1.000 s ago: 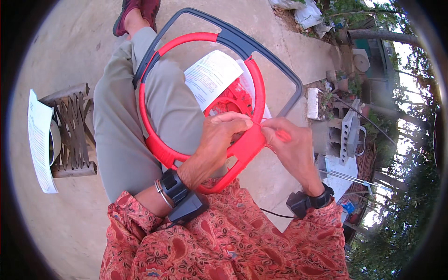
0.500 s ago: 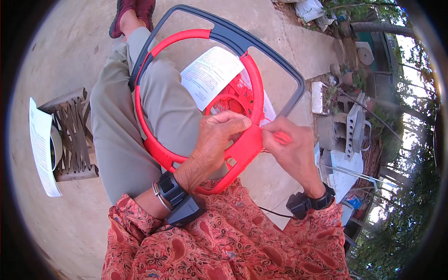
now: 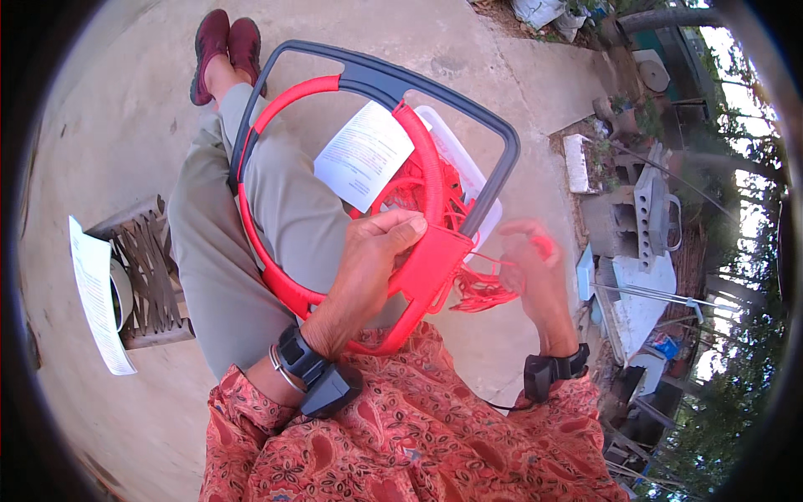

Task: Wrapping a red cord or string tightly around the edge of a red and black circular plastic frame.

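Observation:
A round hoop (image 3: 432, 163) wrapped in red cord, with a dark grey handle-like frame (image 3: 499, 125) at its far side, leans across my lap. My left hand (image 3: 364, 259) is closed on its near right part, thumb on top of a wide red woven section (image 3: 431, 261). To the right of it my right hand (image 3: 529, 268), blurred by motion, is closed on red cord (image 3: 489, 258) that runs taut from the woven section. A loose bundle of red cord (image 3: 481, 293) hangs below that strand.
Behind the hoop, a white plastic tub (image 3: 462, 155) holds more red cord, with a printed sheet (image 3: 361, 159) beside it. At left, another sheet (image 3: 96, 297) lies by a low slatted stool (image 3: 146, 268). Concrete blocks (image 3: 615, 222) and plants line the right side.
My right hand has moved right, away from the woven section, drawing the cord out. The hoop has shifted slightly left in view; my left hand keeps its grip.

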Motion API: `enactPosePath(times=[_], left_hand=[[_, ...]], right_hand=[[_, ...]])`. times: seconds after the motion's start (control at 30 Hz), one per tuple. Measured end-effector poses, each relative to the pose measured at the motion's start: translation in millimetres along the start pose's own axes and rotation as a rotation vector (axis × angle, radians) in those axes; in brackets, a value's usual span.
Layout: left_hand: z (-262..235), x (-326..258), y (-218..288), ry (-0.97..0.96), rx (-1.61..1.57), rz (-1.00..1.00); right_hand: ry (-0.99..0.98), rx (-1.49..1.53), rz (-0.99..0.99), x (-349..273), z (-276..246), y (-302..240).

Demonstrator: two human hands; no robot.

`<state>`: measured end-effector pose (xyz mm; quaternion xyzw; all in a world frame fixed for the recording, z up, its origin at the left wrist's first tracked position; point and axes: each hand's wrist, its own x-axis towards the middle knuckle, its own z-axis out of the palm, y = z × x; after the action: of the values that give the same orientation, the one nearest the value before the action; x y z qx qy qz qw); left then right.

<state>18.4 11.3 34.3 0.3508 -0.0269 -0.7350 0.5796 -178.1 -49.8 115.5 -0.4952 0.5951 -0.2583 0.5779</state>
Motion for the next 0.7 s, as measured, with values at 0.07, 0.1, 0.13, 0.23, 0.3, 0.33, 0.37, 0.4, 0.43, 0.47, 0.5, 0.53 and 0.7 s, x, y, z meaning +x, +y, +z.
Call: enactPosePath(times=[0.07, 0.1, 0.13, 0.23, 0.3, 0.33, 0.37, 0.4, 0.43, 0.47, 0.5, 0.53, 0.7], left_hand=[[3.2, -4.9, 4.0, -0.018, 0.061, 0.028], [2.0, -7.0, 5.3, -0.015, 0.078, 0.030], [0.7, -9.1, 6.7, -0.023, 0.097, 0.050], [6.1, -13.4, 8.2, -0.002, 0.123, 0.090], [7.3, -16.7, 9.8, 0.027, 0.131, 0.110], [3.8, -18.5, 11.5, 0.000, 0.152, 0.112], [1.7, -19.3, 12.2, -0.026, 0.173, 0.112], [1.1, -19.6, 11.3, -0.023, 0.188, 0.116], [0.3, -19.3, 10.1, -0.022, 0.181, 0.133], [-0.7, -18.8, 9.0, -0.023, 0.173, 0.149], [-3.2, -18.2, 9.9, -0.023, 0.185, 0.152], [-6.4, -17.6, 11.1, -0.039, 0.194, 0.146], [-13.5, -16.4, 6.5, -0.031, 0.185, 0.173]], right_hand=[[-0.153, 0.126, 0.080, 0.9, -8.1, 9.8], [-0.155, 0.142, 0.075, 1.2, -7.6, 11.2], [-0.198, 0.076, 0.082, 1.1, -6.1, 11.6], [-0.301, 0.004, 0.047, 4.2, -4.4, 16.3], [-0.360, -0.004, 0.004, 6.5, -0.3, 18.4], [-0.406, 0.112, 0.031, 6.8, 4.3, 18.4], [-0.452, 0.228, 0.057, 6.8, 8.6, 19.1], [-0.457, 0.241, 0.050, 7.8, 12.4, 24.1], [-0.492, 0.264, 0.101, 9.1, 16.1, 31.7], [-0.525, 0.284, 0.153, 9.0, 19.6, 37.0], [-0.516, 0.312, 0.167, 6.7, 23.7, 38.5], [-0.518, 0.322, 0.160, 7.0, 22.9, 39.0], [-0.464, 0.445, 0.126, 1.2, 14.4, 36.0]])
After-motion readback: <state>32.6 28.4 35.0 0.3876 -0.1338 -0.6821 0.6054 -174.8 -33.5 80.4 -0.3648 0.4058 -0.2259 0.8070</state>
